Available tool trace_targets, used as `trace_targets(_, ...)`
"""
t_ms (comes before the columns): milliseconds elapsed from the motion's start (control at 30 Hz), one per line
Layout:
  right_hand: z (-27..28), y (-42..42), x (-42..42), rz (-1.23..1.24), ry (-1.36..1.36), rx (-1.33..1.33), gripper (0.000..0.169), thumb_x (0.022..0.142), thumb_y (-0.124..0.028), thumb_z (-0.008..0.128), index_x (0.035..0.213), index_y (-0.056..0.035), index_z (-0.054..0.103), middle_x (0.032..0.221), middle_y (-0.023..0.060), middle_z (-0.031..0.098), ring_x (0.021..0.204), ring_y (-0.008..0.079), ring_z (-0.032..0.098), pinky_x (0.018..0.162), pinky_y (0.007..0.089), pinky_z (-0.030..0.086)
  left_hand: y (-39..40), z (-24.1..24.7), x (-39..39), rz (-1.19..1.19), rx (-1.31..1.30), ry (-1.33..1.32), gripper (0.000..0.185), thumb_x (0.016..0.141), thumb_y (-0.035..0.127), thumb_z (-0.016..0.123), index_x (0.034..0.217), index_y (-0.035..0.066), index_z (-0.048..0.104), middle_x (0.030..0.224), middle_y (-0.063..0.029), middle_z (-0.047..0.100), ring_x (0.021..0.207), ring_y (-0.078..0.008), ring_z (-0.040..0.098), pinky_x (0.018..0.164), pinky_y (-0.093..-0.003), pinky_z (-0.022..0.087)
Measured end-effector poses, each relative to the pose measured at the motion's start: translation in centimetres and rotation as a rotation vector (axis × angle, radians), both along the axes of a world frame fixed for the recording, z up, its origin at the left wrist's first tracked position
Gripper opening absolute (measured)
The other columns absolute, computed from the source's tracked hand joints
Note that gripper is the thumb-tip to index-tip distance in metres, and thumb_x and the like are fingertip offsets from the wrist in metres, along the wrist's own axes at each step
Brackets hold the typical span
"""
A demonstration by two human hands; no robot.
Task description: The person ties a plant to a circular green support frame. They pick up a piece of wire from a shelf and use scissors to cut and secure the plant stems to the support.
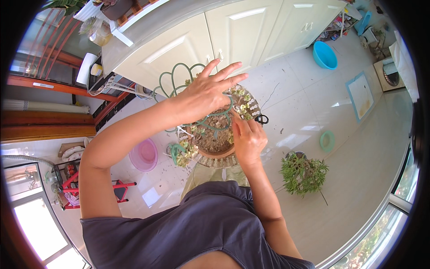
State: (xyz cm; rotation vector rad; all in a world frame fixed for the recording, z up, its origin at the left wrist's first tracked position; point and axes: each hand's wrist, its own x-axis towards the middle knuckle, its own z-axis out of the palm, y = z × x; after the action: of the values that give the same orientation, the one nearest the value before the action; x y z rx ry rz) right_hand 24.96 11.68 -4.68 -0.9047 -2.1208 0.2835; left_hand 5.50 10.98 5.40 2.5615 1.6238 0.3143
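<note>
A round terracotta pot [215, 154] with dry crumbly soil [213, 136] stands on a small round openwork table [220, 162] before me. Leggy succulents [243, 104] hang around its rim. A looped green wire plant support [173, 75] rises at the back left of the pot and curves over the soil. My left hand [208, 94] spreads its fingers above the pot's far side, palm down; its thumb is partly hidden near a wire loop. My right hand [250, 139] is curled at the pot's right rim, fingertips together by the succulent stems; whether it pinches one I cannot tell.
Cream cabinets [242, 33] stand close beyond the table. A pink basin [143, 154] and a red-framed step stool [122, 190] are at left. On the right floor are a bushy potted plant [304, 173], a green bowl [327, 141] and a blue basin [325, 55]. Debris dots the tiles.
</note>
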Motion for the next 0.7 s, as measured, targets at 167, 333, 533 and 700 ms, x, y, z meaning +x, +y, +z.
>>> trace_targets(167,-0.4,-0.1,-0.2,-0.005,-0.001,-0.001,0.015,0.073,-0.007,0.076,0.083,-0.0111,0.066,0.065,0.0027,0.049,0.058,0.0206,0.055,0.05,0.0337,0.044,0.0,-0.7,0.2,-0.003,0.031,0.019,0.015,0.074,0.015,0.072,0.064,0.008,0.062,0.149,-0.0088,0.042,0.145,-0.029,0.026,0.115,-0.0575,0.021)
trace_targets(333,-0.4,0.1,-0.4,-0.005,0.016,-0.018,0.014,0.073,-0.008,0.077,0.081,-0.0123,0.067,0.063,0.0028,0.049,0.056,0.0213,0.054,0.05,0.0348,0.044,0.1,-1.2,0.2,-0.052,0.124,0.098,0.021,0.072,0.011,0.069,0.053,0.011,0.059,0.146,-0.0057,0.048,0.145,-0.0251,0.027,0.117,-0.057,0.021)
trace_targets(533,-0.7,0.7,-0.2,-0.002,0.024,0.01,0.015,0.072,-0.008,0.078,0.08,-0.0141,0.068,0.062,0.0024,0.048,0.055,0.0212,0.053,0.049,0.0346,0.042,0.4,-1.1,0.2,-0.165,0.146,0.253,0.01,0.074,0.013,0.065,0.063,0.014,0.066,0.145,-0.0009,0.049,0.142,-0.0218,0.033,0.114,-0.0569,0.025)
trace_targets(700,-1.2,0.7,-0.1,-0.003,0.031,0.018,0.017,0.071,-0.008,0.079,0.081,-0.0153,0.068,0.061,0.0014,0.047,0.054,0.0202,0.052,0.048,0.034,0.042,0.7,-1.5,0.2,-0.235,0.204,0.26,0.009,0.072,0.011,0.066,0.063,0.014,0.067,0.144,-0.0003,0.049,0.142,-0.0205,0.034,0.114,-0.0558,0.027)
